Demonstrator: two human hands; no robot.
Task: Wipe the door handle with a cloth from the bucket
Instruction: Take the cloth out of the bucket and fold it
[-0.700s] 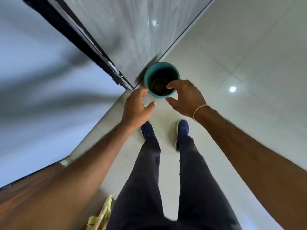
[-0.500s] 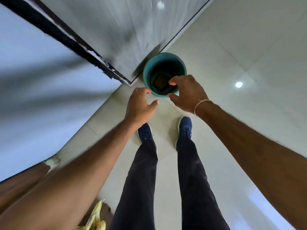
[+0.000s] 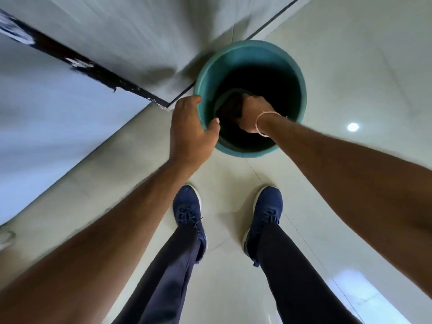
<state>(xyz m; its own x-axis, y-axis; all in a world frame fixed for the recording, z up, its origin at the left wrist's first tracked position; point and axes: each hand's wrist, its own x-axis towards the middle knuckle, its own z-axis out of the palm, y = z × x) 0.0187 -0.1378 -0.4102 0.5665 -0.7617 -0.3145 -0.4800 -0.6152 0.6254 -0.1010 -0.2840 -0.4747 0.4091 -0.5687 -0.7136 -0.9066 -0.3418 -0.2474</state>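
Observation:
A teal bucket (image 3: pixel 289 66) stands on the pale tiled floor by the wall corner. My left hand (image 3: pixel 190 132) grips its near-left rim, thumb hooked inside. My right hand (image 3: pixel 253 113) reaches deep into the bucket, fingers down on a dark brown cloth (image 3: pixel 230 107) lying at the bottom. The fingertips are hidden against the cloth, so the grasp itself is unclear. A thin band circles my right wrist. No door handle is in view.
A grey wall or door panel with a chipped black edge strip (image 3: pixel 93 69) runs from the upper left to the bucket. My two blue shoes (image 3: pixel 189 216) stand on the tiles just behind the bucket. Glossy floor spreads to the right.
The view has dropped closer to the bucket. My left hand moved onto the rim and closed on it. My right hand went from above the rim down inside onto the cloth.

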